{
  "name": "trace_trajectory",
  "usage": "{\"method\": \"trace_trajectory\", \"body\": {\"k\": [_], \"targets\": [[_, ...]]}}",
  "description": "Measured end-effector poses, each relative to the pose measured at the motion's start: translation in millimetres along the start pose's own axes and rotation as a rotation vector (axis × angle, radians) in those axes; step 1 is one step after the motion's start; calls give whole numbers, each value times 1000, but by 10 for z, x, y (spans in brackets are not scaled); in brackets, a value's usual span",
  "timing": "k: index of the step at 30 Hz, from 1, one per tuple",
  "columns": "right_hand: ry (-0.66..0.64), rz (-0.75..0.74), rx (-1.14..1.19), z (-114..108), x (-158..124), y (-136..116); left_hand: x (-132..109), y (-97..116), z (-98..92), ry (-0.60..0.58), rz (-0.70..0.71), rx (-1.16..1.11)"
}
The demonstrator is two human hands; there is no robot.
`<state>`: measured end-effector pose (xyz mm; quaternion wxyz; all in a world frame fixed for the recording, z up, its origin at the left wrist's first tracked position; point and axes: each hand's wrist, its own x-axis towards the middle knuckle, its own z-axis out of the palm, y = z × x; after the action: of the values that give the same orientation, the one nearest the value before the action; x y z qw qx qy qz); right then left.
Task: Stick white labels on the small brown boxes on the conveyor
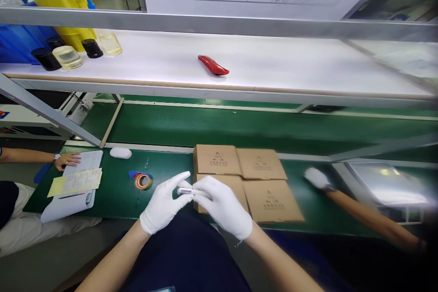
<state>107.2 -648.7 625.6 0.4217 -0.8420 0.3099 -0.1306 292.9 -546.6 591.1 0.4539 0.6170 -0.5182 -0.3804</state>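
My right hand (pixel 222 203), in a white glove, has its fingers closed around a small, thin white piece with dark marks at one end (pixel 184 191). I cannot make out its exact kind. My left hand (pixel 164 203), also gloved, sits at the marked end with thumb and forefinger spread apart. Its thumb lies close under the piece; whether it presses on it I cannot tell. Just beyond my right hand, several flat-topped brown cardboard boxes (pixel 267 198) lie side by side on the green table (pixel 160 159).
Left of my hands are a tape roll (pixel 143 181), a white oval object (pixel 120 153) and papers (pixel 77 182) under a co-worker's hand (pixel 67 160). Another person's gloved hand (pixel 317 178) is at right, near a blurred machine (pixel 383 187). A red pepper-shaped object (pixel 214 65) rests on the shelf (pixel 290 66).
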Motion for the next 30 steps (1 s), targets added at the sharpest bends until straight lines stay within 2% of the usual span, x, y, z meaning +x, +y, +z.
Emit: {"method": "trace_trajectory", "body": {"k": [3, 8, 10, 14, 16, 25, 30], "targets": [[56, 89, 108, -44, 2, -16, 15, 59, -4, -66, -142, -50], [62, 178, 174, -71, 30, -49, 44, 123, 7, -117, -213, -188], [89, 135, 129, -46, 44, -38, 53, 136, 14, -96, -242, -194], [263, -85, -41, 48, 66, 7, 66, 134, 26, -65, -270, -169], [311, -152, -94, 91, 82, 25, 75, 119, 33, -57, -278, -163], [424, -253, -258, 159, 210, 71, 174, 19, 81, -44, -339, -191], [435, -252, -314, 211, 294, 240, 302, -13, 115, -71, -413, -354]]}}
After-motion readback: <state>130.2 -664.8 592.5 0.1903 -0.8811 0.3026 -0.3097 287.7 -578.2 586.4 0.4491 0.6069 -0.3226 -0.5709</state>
